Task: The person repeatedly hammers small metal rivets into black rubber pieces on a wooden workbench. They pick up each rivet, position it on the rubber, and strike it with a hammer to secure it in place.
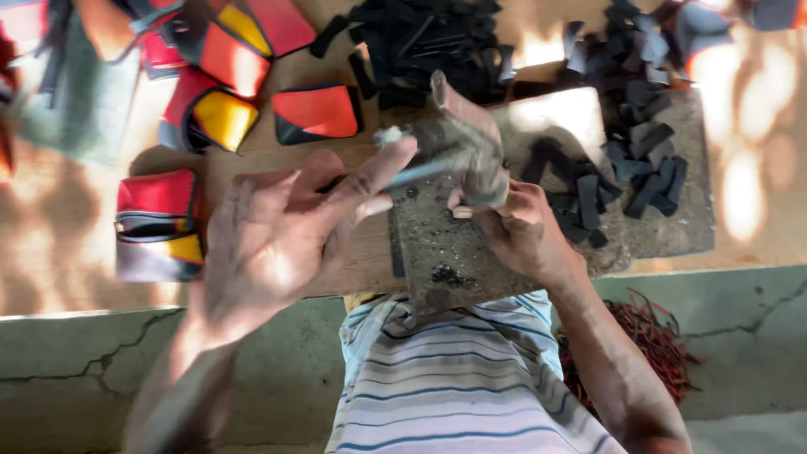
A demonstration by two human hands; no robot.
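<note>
left hand (277,240) fingers spread, right hand (517,231) clenched

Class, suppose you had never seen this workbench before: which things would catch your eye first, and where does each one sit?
First the two hands at centre: the right hand grips a grey metal hammer over a dark stone slab, while the left hand spreads open beside it. Next, the bright red, orange and yellow pouches at upper left. Then the heaps of small black strips on the right.
</note>
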